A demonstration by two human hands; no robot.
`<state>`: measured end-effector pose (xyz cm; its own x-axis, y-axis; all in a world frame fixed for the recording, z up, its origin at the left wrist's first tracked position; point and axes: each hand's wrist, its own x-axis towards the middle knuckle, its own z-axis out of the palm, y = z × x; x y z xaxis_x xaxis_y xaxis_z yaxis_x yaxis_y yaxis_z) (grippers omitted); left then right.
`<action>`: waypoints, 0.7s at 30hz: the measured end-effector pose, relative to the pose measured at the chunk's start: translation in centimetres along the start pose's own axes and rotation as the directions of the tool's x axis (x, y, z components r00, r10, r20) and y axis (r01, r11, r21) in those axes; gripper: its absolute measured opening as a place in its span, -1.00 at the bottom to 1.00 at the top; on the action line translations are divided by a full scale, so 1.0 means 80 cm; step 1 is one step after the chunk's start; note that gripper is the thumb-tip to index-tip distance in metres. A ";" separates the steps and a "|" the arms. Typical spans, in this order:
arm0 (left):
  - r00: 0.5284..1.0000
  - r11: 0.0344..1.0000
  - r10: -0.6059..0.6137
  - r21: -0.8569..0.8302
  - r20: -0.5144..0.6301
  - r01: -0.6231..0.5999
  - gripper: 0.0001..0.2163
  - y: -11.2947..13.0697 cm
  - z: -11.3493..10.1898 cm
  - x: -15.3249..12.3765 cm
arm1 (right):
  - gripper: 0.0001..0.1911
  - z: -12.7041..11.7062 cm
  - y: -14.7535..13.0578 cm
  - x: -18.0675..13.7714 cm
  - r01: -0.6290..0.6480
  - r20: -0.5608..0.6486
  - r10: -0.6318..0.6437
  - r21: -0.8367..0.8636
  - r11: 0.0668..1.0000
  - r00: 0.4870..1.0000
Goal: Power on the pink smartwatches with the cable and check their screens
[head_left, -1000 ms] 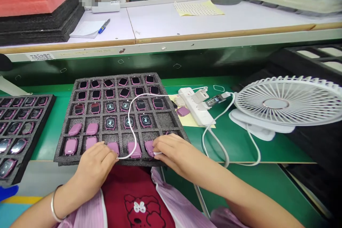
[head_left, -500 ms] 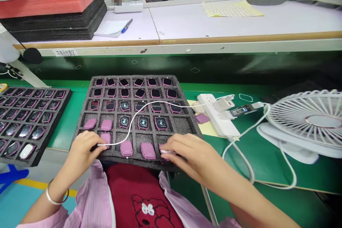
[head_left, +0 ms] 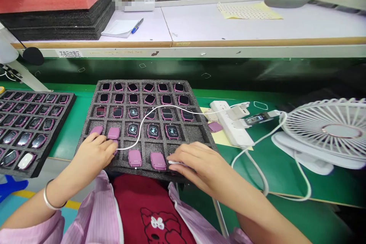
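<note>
A grey foam tray (head_left: 197,133) holds rows of pink smartwatch cases, some screen up, others back up. Over its front left corner, my left hand (head_left: 95,151) is closed with fingers curled down. A thin white cable (head_left: 139,137) runs out from under these fingertips, its end hidden by them. Partly covered by the same hand is a pink watch case (head_left: 97,129). At the front right of the tray, my right hand (head_left: 197,160) pinches a small flat white piece (head_left: 175,162) between thumb and fingers. Left of it lies a back-up pink watch case (head_left: 158,161).
The cable leads to a white power strip (head_left: 233,126) with plugs and a small meter (head_left: 259,118). A white fan (head_left: 328,129) stands at right. Another tray of watches (head_left: 64,116) lies at left. Foam sheets (head_left: 57,19) are stacked on the shelf, with a person behind.
My left hand has moved forward over the tray, its fingers now covering the cable end and a watch case. My right hand has shifted slightly left, still pinching the white piece.
</note>
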<state>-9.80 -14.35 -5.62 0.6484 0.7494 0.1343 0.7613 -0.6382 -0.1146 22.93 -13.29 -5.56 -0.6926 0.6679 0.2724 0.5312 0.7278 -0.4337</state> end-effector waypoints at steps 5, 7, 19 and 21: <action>0.973 0.893 -0.219 -0.389 0.068 0.228 -0.73 -0.024 -0.002 -0.011 | -0.76 -0.009 0.012 -0.006 -0.078 0.006 0.078 0.041 0.996 0.997; 0.969 0.839 -0.206 -0.485 0.137 0.247 -0.70 -0.028 -0.002 -0.012 | -0.75 -0.011 0.015 -0.006 -0.090 0.006 0.090 0.047 0.995 0.996; 0.982 0.838 -0.157 -0.513 0.106 0.189 -0.66 -0.025 0.009 -0.010 | -0.79 -0.010 0.019 -0.004 -0.060 -0.039 0.061 0.034 0.998 0.997; 0.985 0.836 -0.150 -0.520 0.091 0.175 -0.68 -0.024 0.007 -0.010 | -0.79 -0.010 0.020 -0.004 -0.061 -0.042 0.062 0.031 0.998 0.997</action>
<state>-11.80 -13.60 -6.02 0.5245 0.8494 0.0595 0.7502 -0.4940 0.4396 24.34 -12.24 -5.67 -0.6372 0.7178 0.2807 0.5570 0.6806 -0.4758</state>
